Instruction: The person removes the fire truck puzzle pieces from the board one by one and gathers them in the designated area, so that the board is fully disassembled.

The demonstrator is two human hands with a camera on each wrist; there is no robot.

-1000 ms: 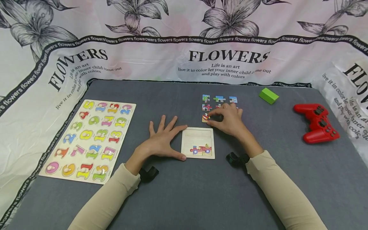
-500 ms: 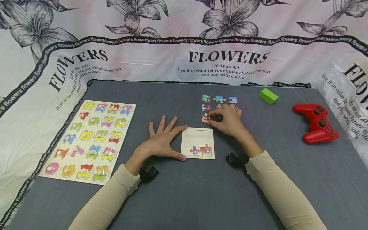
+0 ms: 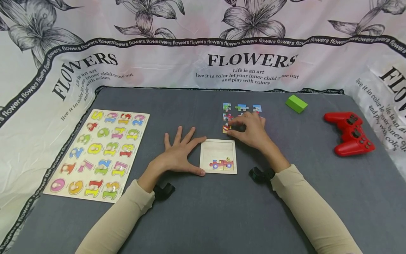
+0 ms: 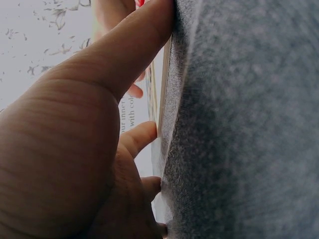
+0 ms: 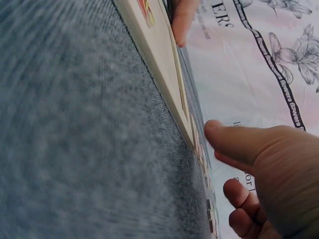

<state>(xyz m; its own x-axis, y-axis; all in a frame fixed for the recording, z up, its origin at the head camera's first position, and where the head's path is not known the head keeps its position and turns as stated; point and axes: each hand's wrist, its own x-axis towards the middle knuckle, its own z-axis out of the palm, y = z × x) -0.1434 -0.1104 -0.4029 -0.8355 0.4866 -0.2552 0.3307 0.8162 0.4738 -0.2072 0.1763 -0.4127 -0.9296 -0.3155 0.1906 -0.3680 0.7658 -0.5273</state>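
Note:
My left hand [image 3: 176, 155] lies with fingers spread left of the square wooden puzzle tray [image 3: 219, 148]; its thumb and index finger touch the tray's left corners. Two joined jigsaw pieces [image 3: 221, 164] showing a red and purple vehicle sit in the tray's lower right. Beyond the tray, my right hand [image 3: 253, 132] pinches the edge of a red and yellow jigsaw piece [image 3: 226, 129] between thumb and index finger. This piece is at the near left of several loose pieces [image 3: 242, 108], some hidden under the hand. In the right wrist view, the thumb [image 5: 244, 142] is close to the pieces.
A wooden number board [image 3: 104, 155] with colourful knobbed digits lies at the left. A green block [image 3: 296, 104] and a red game controller [image 3: 349, 134] are at the right. Behind the grey tabletop [image 3: 203, 211] hangs a white flowered sheet [image 3: 171, 67].
The head view has tilted slightly, so the scene sits a little higher in it. Both hands keep nearly the same places, and the dark patch between the right thumb and index finger has lightened.

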